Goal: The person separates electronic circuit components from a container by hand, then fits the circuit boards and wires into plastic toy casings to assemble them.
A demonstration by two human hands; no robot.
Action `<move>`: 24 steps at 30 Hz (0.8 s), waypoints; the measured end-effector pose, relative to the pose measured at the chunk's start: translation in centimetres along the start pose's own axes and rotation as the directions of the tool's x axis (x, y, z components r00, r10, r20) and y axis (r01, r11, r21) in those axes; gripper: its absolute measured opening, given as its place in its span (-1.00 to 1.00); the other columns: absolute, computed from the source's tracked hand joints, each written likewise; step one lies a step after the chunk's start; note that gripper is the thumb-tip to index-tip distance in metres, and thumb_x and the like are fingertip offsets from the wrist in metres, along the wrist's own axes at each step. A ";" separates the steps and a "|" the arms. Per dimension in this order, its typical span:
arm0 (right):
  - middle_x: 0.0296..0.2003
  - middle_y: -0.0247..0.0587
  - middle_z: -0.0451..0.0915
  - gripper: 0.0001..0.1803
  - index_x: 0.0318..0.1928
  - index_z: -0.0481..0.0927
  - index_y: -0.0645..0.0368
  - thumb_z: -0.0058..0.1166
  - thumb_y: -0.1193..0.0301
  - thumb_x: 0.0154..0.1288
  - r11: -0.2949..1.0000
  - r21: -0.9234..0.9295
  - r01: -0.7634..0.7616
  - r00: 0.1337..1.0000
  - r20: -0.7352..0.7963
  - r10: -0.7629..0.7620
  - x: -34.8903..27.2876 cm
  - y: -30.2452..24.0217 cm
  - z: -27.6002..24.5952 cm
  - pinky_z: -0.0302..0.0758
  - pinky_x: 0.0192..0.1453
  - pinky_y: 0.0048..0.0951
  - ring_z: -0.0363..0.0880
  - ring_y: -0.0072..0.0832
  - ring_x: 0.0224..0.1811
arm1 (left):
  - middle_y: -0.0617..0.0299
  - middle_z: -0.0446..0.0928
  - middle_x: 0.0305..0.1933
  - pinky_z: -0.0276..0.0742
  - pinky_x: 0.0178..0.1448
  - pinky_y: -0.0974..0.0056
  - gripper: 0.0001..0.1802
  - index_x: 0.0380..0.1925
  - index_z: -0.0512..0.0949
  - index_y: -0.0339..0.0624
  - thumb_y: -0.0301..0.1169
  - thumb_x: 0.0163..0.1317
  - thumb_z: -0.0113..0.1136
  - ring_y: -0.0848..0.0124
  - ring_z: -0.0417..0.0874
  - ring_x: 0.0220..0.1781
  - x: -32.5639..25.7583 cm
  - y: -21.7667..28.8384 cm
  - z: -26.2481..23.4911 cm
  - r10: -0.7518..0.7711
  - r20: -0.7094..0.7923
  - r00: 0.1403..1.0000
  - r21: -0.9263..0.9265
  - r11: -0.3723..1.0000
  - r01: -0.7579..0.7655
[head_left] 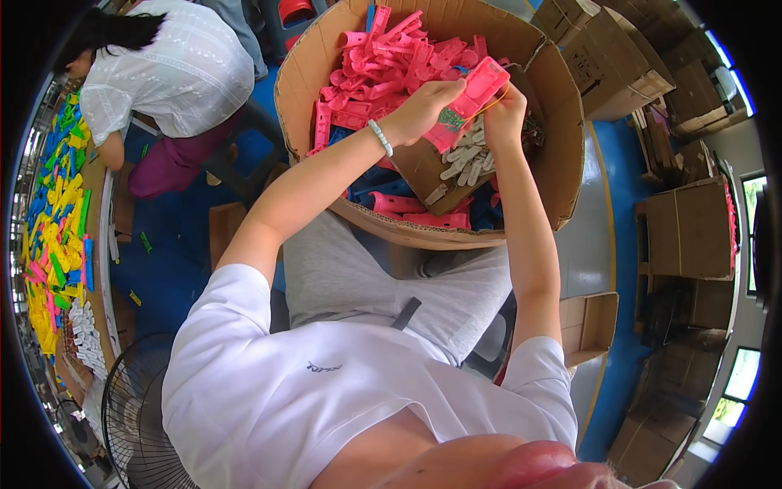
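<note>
Over a big cardboard box (297, 77) I hold a pink plastic casing (485, 79) at a tilt. My left hand (423, 112) is closed round its left side. A green patterned piece (450, 121) shows at the casing's lower end, and a thin yellow strand (491, 103) runs along its right edge. My right hand (507, 114) is closed at that edge, fingertips against the strand; exactly what they pinch is hard to see. Many pink plastic parts (383, 69) are heaped in the big box. Below my hands, a smaller cardboard tray (419, 167) holds white flat parts (470, 161).
At left, a person in a white top (183, 57) sits by a table heaped with yellow, green and blue plastic parts (61, 220). A black fan (134, 407) stands at lower left. Cardboard boxes (688, 232) are stacked along the right, and an open carton (590, 326) sits beside me.
</note>
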State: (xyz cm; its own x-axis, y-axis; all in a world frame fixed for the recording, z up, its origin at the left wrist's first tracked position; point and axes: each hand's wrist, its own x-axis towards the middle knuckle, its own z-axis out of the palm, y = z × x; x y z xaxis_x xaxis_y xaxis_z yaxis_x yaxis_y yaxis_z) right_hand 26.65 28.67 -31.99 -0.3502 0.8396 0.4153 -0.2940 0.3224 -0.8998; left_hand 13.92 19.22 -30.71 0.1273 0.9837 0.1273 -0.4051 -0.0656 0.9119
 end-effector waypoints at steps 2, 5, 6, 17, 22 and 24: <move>-0.29 -0.39 0.64 -0.78 -0.12 0.61 0.29 0.07 0.66 0.21 0.991 0.106 -0.088 0.984 0.161 0.070 0.0 0.4 -0.9 0.44 -0.16 -0.62 0.52 -0.68 -0.30 | 0.15 0.56 -0.44 0.53 -0.50 0.34 -0.54 -0.21 0.46 -0.24 -0.05 0.46 -0.21 0.44 0.58 -0.57 0.3 -0.6 -0.4 0.125 -0.018 0.992 0.145 0.982 -0.121; -0.14 -0.24 0.61 -0.66 0.02 0.52 0.32 0.04 0.66 0.20 0.928 0.265 -0.264 0.911 0.385 0.149 0.0 -0.2 -2.5 0.45 0.00 -0.51 0.54 -0.56 -0.12 | 0.19 0.55 -0.42 0.52 -0.45 0.37 -0.59 -0.22 0.44 -0.22 -0.08 0.46 -0.18 0.47 0.58 -0.52 0.7 -0.4 -0.9 0.110 -0.008 0.994 0.106 0.988 -0.108; -0.08 -0.18 0.59 -0.63 0.06 0.48 0.34 0.02 0.67 0.20 0.842 0.403 -0.358 0.869 0.473 0.144 -0.1 -0.9 -2.4 0.45 0.05 -0.46 0.53 -0.51 -0.05 | 0.19 0.55 -0.42 0.52 -0.45 0.37 -0.59 -0.22 0.44 -0.22 -0.08 0.46 -0.18 0.47 0.58 -0.52 0.9 -0.7 -1.3 0.108 -0.014 0.994 0.108 0.989 -0.105; -0.17 -0.19 0.62 -0.79 -0.09 0.55 0.35 0.10 0.64 0.24 0.840 0.509 -0.187 0.976 0.195 0.098 -0.9 -0.3 -0.5 0.47 0.08 -0.40 0.57 -0.49 -0.11 | 0.39 0.37 -0.47 0.19 -0.40 0.48 -0.78 -0.16 0.27 -0.15 -0.31 0.38 0.04 0.69 0.29 -0.48 1.0 -1.4 -1.7 0.406 -0.073 0.911 0.655 0.708 -0.264; -0.22 -0.21 0.63 -0.80 -0.13 0.56 0.33 0.10 0.67 0.21 0.841 0.532 -0.096 0.994 0.011 0.107 -1.5 -1.9 0.4 0.48 -0.02 -0.46 0.57 -0.54 -0.17 | 0.21 0.48 -0.56 0.33 -0.40 0.33 -0.67 -0.16 0.27 -0.24 -0.22 0.35 0.08 0.50 0.44 -0.51 1.9 -2.0 -1.4 0.409 -0.044 0.912 0.672 0.688 -0.276; -0.24 -0.21 0.62 -0.77 -0.12 0.56 0.30 0.13 0.65 0.18 0.956 0.269 -0.118 0.991 -0.027 0.130 -1.7 -1.7 -0.7 0.51 -0.10 -0.47 0.56 -0.55 -0.16 | 0.14 0.51 -0.51 0.40 -0.36 0.26 -0.64 -0.15 0.33 -0.27 -0.18 0.34 0.08 0.37 0.49 -0.50 2.4 -2.7 -0.7 0.659 0.024 0.752 0.818 0.419 -0.394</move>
State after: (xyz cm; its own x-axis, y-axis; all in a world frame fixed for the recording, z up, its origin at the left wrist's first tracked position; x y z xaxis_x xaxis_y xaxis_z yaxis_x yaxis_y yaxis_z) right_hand 28.38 27.03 -31.21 -0.3613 0.8859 0.2910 -0.4790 0.0914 -0.8731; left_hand 14.69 21.92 -33.18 -0.1492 0.6920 0.7063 0.5201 -0.5526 0.6512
